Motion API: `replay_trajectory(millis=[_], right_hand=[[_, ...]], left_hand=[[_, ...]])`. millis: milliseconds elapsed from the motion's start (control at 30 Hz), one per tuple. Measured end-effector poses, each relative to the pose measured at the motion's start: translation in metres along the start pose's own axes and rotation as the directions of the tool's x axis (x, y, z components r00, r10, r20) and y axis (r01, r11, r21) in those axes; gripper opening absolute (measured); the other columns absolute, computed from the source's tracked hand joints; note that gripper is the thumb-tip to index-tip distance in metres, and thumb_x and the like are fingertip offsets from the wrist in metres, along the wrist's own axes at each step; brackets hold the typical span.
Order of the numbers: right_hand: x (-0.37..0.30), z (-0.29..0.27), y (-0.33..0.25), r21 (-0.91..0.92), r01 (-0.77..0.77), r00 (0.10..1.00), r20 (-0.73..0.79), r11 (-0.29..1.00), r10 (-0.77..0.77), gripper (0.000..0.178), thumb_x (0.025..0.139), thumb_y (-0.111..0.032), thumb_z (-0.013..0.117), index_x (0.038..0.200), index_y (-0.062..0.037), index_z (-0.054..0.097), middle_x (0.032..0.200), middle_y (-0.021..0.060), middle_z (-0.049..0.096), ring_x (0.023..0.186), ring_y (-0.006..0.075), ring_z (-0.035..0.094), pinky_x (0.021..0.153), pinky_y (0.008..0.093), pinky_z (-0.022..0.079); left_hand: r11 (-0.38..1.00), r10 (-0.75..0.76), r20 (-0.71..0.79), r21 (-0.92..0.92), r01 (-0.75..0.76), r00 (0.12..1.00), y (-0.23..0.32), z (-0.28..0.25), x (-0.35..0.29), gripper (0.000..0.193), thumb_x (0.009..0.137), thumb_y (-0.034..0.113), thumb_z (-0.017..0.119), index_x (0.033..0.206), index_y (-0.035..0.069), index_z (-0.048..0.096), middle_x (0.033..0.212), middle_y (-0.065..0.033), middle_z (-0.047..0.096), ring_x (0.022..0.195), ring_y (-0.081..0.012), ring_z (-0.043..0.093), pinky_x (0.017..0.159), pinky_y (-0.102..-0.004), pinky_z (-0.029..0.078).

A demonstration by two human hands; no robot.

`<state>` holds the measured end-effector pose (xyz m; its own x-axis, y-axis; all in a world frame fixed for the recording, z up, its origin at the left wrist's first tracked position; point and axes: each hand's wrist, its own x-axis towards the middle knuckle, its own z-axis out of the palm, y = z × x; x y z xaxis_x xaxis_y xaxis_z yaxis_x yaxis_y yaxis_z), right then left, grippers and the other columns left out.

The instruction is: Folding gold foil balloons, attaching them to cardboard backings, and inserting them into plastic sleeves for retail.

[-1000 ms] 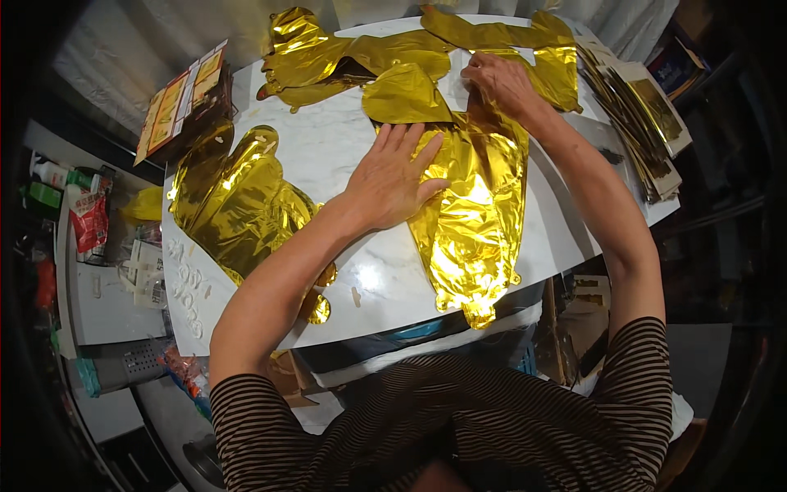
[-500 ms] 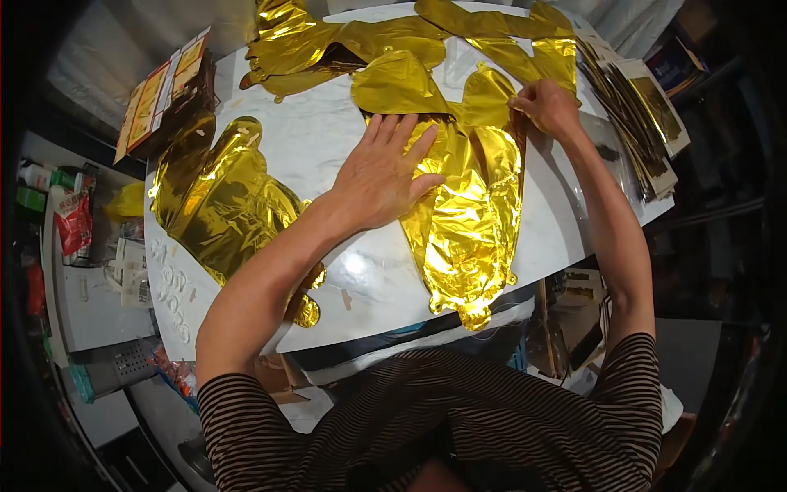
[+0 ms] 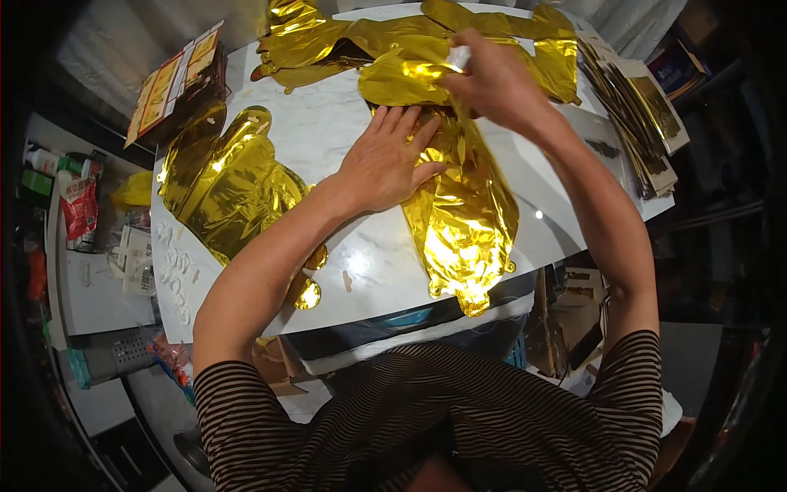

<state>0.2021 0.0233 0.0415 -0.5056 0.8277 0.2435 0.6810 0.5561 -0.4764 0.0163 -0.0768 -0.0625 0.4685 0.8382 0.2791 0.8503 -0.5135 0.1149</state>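
A flat, uninflated gold foil balloon lies lengthwise on the white marbled table, its lower tip reaching the front edge. My left hand rests palm down on its left side, fingers stretched out near the folded-over upper lobe. My right hand is closed above the balloon's upper right part, pinching foil and holding it up toward the left. A bright whitish glint shows at its fingertips. The right hand covers part of the fold beneath it.
Another flat gold balloon lies at the left, partly under my left forearm. More gold foil spreads along the back. A stack of printed cards stands at the far left, flat packages at the right. Clear curled pieces lie near the left edge.
My right hand has moved left and up from the balloon's right edge, carrying the foil over toward the middle. The left hand stays flat in nearly the same place.
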Motion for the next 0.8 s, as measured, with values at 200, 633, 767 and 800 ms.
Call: replay_trajectory(millis=[200,633,767,800], right_hand=[[0.021,0.05,-0.038,-0.27,0.101,0.984,0.166,0.957,-0.057,0.042,0.09,-0.018,0.069,0.124,0.005,0.06,0.099,0.0315,0.072,0.086,0.0506,0.071,0.081,0.0527,0.057],[-0.117,0.014,0.083,0.102,0.223,0.972,0.05,0.969,-0.229,0.043,0.103,0.001,0.054,0.145,0.0009,0.056,0.143,0.0222,0.063,0.137,0.0306,0.058,0.116,0.0359,0.043],[-0.121,0.027,0.06,0.112,0.329,0.926,0.158,0.938,-0.343,0.062,0.091,0.007,0.057,0.152,-0.001,0.046,0.158,0.0242,0.045,0.151,0.0356,0.04,0.129,0.0448,0.027],[-0.12,0.031,0.06,0.096,0.342,0.924,0.148,0.935,-0.353,0.057,0.096,0.003,0.057,0.152,-0.0011,0.047,0.156,0.0242,0.048,0.148,0.0375,0.043,0.127,0.0468,0.03]], left_hand=[[0.991,-0.023,0.228,0.135,-0.009,0.973,0.0,-0.013,0.008,0.065,0.106,0.05,0.048,0.148,0.001,0.051,0.159,-0.0253,0.039,0.15,-0.0425,0.031,0.128,-0.0528,0.019],[0.991,0.098,-0.104,-0.083,-0.107,0.99,-0.005,0.005,0.001,0.065,0.104,0.049,0.053,0.151,0.004,0.048,0.156,-0.0212,0.046,0.15,-0.0405,0.031,0.127,-0.0534,0.017],[0.996,0.076,-0.114,-0.026,-0.08,0.991,-0.007,0.004,0.0,0.058,0.104,0.044,0.051,0.146,0.005,0.053,0.151,-0.0203,0.051,0.145,-0.0387,0.04,0.125,-0.049,0.024],[0.992,0.067,-0.052,-0.102,-0.072,0.996,-0.006,0.0,0.002,0.053,0.103,0.04,0.051,0.143,0.005,0.054,0.147,-0.0194,0.054,0.142,-0.0376,0.044,0.122,-0.0485,0.028]])
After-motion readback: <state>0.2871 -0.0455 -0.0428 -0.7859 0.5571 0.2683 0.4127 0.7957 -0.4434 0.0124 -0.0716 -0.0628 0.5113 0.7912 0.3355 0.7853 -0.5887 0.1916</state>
